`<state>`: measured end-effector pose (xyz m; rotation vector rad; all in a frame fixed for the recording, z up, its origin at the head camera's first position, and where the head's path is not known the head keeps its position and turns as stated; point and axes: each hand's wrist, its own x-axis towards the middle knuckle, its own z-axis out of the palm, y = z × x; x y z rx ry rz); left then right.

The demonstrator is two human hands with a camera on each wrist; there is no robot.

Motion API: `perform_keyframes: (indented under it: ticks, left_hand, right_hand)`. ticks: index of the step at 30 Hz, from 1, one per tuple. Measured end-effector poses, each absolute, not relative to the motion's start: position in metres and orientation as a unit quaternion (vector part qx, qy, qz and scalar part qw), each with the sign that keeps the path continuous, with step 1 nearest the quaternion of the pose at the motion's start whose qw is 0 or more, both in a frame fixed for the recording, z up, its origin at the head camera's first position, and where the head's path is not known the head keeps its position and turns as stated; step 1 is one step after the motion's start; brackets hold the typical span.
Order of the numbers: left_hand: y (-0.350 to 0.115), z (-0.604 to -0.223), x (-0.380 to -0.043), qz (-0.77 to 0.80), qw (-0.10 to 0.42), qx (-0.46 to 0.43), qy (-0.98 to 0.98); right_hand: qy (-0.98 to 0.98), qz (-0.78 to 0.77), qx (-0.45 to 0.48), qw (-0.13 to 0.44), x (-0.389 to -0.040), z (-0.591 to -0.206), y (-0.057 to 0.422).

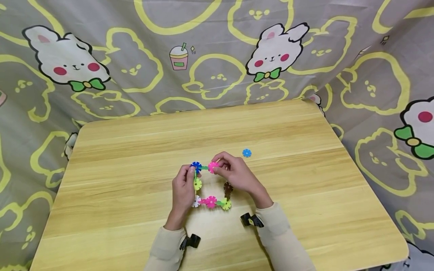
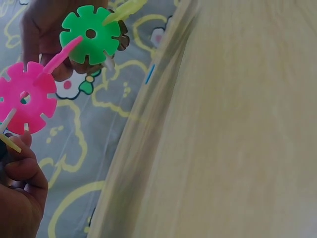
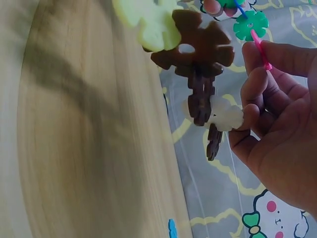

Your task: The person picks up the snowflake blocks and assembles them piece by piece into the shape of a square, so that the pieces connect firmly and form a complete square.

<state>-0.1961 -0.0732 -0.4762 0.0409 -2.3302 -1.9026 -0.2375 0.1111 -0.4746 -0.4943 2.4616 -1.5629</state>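
Observation:
A chain of notched plastic snowflake discs, linked edge to edge, hangs in a rough square between the two hands. My left hand (image 1: 182,188) grips the dark blue disc (image 1: 196,166) at the upper left corner. With thumb and fingertips, my right hand (image 1: 237,175) pinches a pink disc (image 1: 213,167) at the other top end; a green disc (image 3: 250,26) joins these two. Down the left side come a yellow-green disc (image 1: 198,184) and a white disc (image 1: 196,201). Another pink disc (image 1: 211,202) and a yellow disc (image 1: 226,204) run along the bottom. Brown discs (image 3: 200,44) dangle below my right hand.
A loose light blue disc (image 1: 246,153) lies on the wooden table (image 1: 305,180), beyond my right hand. Patterned grey curtain (image 1: 217,56) hangs around the table's far and side edges. Black straps with camera mounts (image 1: 191,241) sit at both sleeves.

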Motion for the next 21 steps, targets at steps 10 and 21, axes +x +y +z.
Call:
perform_keyframes:
  ticks: [10, 21]
  left_hand:
    - [-0.073, -0.479, -0.197, -0.624, 0.069, 0.023, -0.778]
    - [-0.072, -0.474, -0.195, -0.632, 0.064, 0.032, -0.772]
  right_hand:
    - [0.830, -0.536, -0.150, 0.031, -0.234, -0.476, 0.102]
    - [0.819, -0.557, -0.135, 0.006, -0.233, -0.478, 0.092]
